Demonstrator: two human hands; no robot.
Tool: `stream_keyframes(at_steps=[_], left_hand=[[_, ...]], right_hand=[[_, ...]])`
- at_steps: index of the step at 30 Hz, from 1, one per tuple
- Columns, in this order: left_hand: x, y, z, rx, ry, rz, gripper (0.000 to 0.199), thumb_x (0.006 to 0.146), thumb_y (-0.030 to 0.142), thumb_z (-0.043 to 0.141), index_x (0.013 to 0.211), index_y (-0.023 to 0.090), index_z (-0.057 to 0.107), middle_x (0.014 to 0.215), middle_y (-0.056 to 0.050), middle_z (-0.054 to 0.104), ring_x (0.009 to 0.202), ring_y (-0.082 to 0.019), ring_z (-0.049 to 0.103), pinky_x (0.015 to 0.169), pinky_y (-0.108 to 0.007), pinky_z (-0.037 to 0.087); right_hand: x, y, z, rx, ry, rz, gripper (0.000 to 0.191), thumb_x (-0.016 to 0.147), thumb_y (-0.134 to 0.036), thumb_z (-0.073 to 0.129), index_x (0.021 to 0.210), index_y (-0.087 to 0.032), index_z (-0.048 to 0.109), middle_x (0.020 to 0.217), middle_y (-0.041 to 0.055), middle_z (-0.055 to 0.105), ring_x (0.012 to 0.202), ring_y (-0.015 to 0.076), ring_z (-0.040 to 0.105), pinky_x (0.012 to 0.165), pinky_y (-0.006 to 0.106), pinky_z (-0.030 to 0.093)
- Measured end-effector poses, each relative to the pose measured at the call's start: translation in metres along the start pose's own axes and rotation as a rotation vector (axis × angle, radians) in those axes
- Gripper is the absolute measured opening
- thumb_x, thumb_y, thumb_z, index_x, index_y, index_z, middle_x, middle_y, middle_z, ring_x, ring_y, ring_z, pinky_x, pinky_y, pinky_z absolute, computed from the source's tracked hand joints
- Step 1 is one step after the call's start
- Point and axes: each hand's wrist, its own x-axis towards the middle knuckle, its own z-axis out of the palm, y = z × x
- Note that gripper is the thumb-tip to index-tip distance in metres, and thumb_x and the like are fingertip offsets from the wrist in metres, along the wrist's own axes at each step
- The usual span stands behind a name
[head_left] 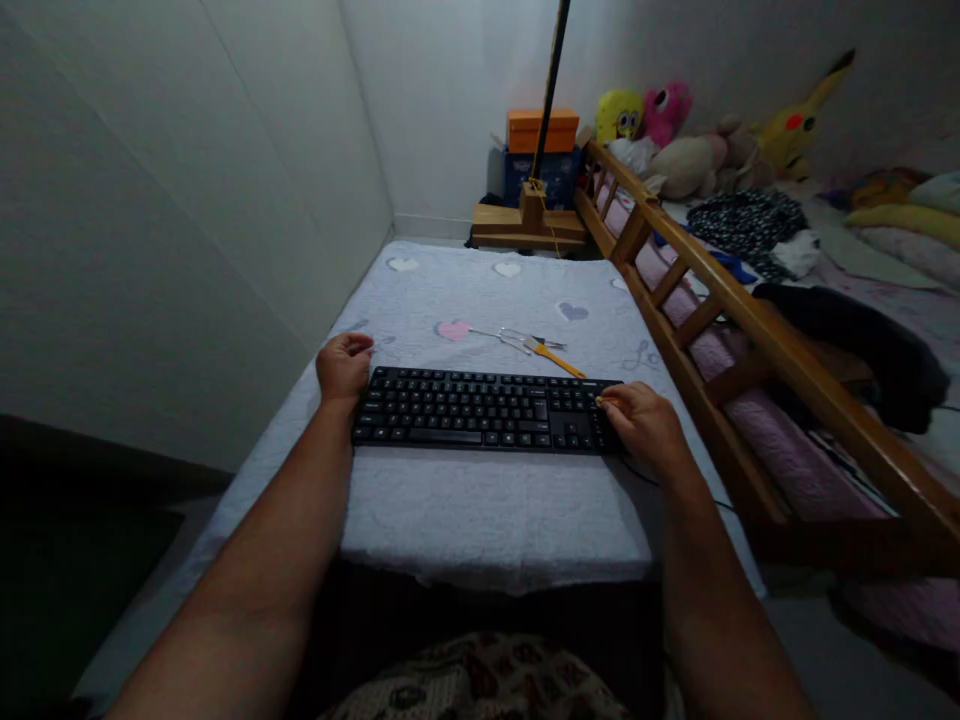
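Observation:
A black full-size keyboard point(457, 408) lies flat on a pale cloth, its long side facing me. At its upper left corner is my left hand point(343, 368), with the fingers curled in and the fingertips close together. Whether they pinch anything is too dim to tell. Over the number pad at the right end sits my right hand point(646, 420), thumb and fingers drawn together. What lies between them, if anything, is not clear. Behind the keyboard rest a brush point(555, 358) with a yellow handle and some thin metal tools point(514, 340).
The grey cloth point(480, 510) with heart shapes covers the table. A wooden bed rail point(720, 300) runs along the right, with bedding and plush toys beyond. A wall point(225, 200) stands at left. A wooden stand point(532, 225) and an orange box point(541, 130) are at the back.

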Motion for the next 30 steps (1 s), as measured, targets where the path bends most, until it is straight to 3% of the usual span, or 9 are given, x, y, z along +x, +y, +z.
stream_keyframes(at_steps=[12, 24, 30], left_hand=[[0.002, -0.003, 0.000, 0.035, -0.002, 0.010, 0.022, 0.065, 0.013, 0.065, 0.087, 0.016, 0.069, 0.095, -0.008, 0.077, 0.098, -0.024, 0.074, 0.094, -0.035, 0.058], [0.001, -0.003, 0.001, -0.028, -0.008, -0.014, 0.026, 0.062, 0.008, 0.062, 0.086, 0.017, 0.068, 0.095, -0.007, 0.076, 0.098, -0.023, 0.074, 0.090, -0.035, 0.061], [0.001, -0.003, 0.001, -0.035, -0.005, -0.011, 0.027, 0.060, 0.008, 0.059, 0.085, 0.016, 0.067, 0.095, -0.007, 0.076, 0.096, -0.022, 0.074, 0.090, -0.034, 0.061]], right_hand=[[0.027, 0.001, 0.016, -0.154, -0.092, 0.010, 0.024, 0.094, -0.026, 0.055, 0.100, -0.020, 0.078, 0.093, 0.0094, 0.070, 0.088, 0.0226, 0.062, 0.080, 0.032, 0.045], [-0.006, -0.009, -0.001, -0.152, -0.219, 0.010, 0.022, 0.093, -0.020, 0.057, 0.099, -0.020, 0.078, 0.094, 0.0074, 0.071, 0.087, 0.0200, 0.065, 0.077, 0.029, 0.044], [-0.023, -0.010, -0.003, -0.126, -0.219, 0.020, 0.020, 0.090, -0.020, 0.059, 0.093, -0.022, 0.078, 0.089, 0.0063, 0.071, 0.082, 0.0194, 0.065, 0.073, 0.029, 0.044]])
